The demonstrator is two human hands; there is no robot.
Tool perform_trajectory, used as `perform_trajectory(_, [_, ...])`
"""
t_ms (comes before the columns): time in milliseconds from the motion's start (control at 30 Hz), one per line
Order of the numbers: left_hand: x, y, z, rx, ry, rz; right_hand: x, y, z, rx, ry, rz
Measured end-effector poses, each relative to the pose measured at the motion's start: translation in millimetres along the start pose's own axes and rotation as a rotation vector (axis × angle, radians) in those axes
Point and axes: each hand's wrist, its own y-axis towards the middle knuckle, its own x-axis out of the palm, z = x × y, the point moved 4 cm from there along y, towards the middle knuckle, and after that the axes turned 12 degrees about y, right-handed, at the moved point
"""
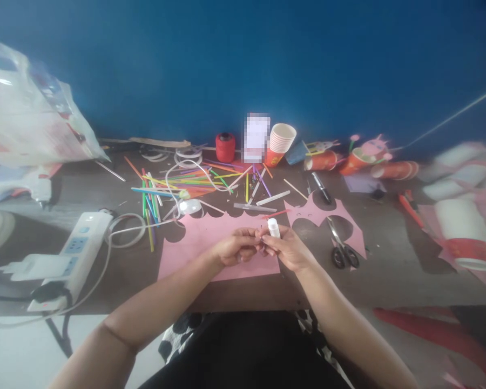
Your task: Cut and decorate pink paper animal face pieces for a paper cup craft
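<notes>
Both hands meet over a pink paper sheet point(210, 237) with curved cuts along its far edge. In my right hand point(289, 248) is a small white cylinder point(272, 227), like a little bottle or tube, its rounded white end pointing up. The fingers of my left hand point(238, 246) are pinched together, touching the right fingertips. A small dark bit shows between the fingertips, too small to name. To the right lie a pink paper offcut point(310, 212) with round holes and black-handled scissors point(342, 246) resting partly on it.
Coloured sticks point(194, 181) and a white cable lie behind the sheet. At left are a power strip point(81, 243), a glue gun point(38, 186) and a plastic bag point(28, 108). Stacked paper cups point(282, 138), a red jar point(225, 148) and a marker point(321, 188) stand or lie farther back.
</notes>
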Motion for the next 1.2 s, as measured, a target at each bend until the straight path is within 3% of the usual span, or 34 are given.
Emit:
perform_trajectory(133, [-0.4,1,0,0.005,-0.009,0.043,0,2,-3,0.027,-0.008,0.007])
perform_trajectory(233, [-3.2,1,2,0.026,-0.004,0.183,-5,2,-10,0.034,-0.050,0.054])
perform_trajectory(333, [-6.0,1,3,0.041,0.055,0.323,-12,1,-19,0.036,-0.226,0.087])
perform_trajectory(433, [-6.5,0,3,0.049,0.167,0.372,-17,-1,-26,0.034,-0.430,0.091])
perform_trajectory(633, [-6.4,-1,2,0.046,0.307,0.364,-16,-1,-28,0.036,-0.537,0.114])
perform_trajectory(800, [-7.3,0,4,0.062,0.280,0.407,-13,-1,-23,0.034,-0.424,0.126])
perform_trajectory(967, [-4.6,1,0,-0.013,0.005,0.266,-16,-2,-17,-0.022,-0.183,0.138])
perform_trajectory(1200, [-0.4,0,-1,-0.028,0.007,0.156,-3,-3,-16,-0.039,-0.279,0.022])
